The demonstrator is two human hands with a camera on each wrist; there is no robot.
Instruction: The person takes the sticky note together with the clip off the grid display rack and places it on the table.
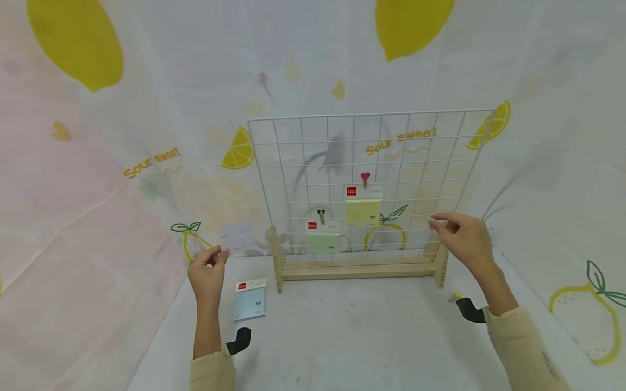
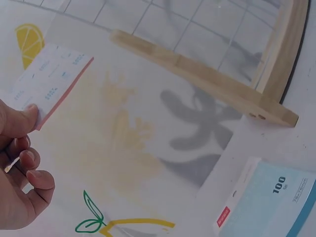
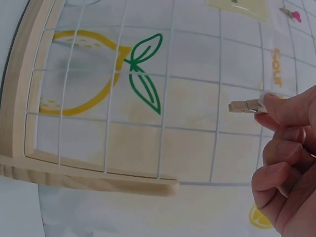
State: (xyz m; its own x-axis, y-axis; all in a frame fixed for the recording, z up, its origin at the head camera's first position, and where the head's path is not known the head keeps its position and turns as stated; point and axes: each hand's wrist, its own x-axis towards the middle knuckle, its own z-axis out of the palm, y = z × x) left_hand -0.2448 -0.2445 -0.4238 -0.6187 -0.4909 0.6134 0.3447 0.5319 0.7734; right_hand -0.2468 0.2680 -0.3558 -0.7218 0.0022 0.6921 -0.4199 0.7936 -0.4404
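My left hand [image 1: 206, 271] pinches a sticky note pad [image 2: 54, 74] by its lower corner, raised left of the wire grid [image 1: 406, 190]. The pad's printed white face and a thin red edge show in the left wrist view. Between thumb and fingertips my right hand [image 1: 462, 239] holds a small wooden clothespin [image 3: 244, 106], close in front of the grid's right side. A yellow sticky note pack [image 1: 363, 212] hangs on the grid by a clothespin with a pink heart [image 1: 365, 177]. Lower left, a green pack [image 1: 323, 243] hangs from a clothespin with a dark top [image 1: 321, 215].
A blue sticky note pack [image 1: 250, 301] lies on the white table [image 1: 352, 336] beside my left forearm. Wooden feet [image 1: 276, 260] and a wooden bar [image 1: 357, 270] hold the grid up. Near my right wrist lies a small yellow-topped piece [image 1: 457, 295]. A lemon-print cloth backs everything.
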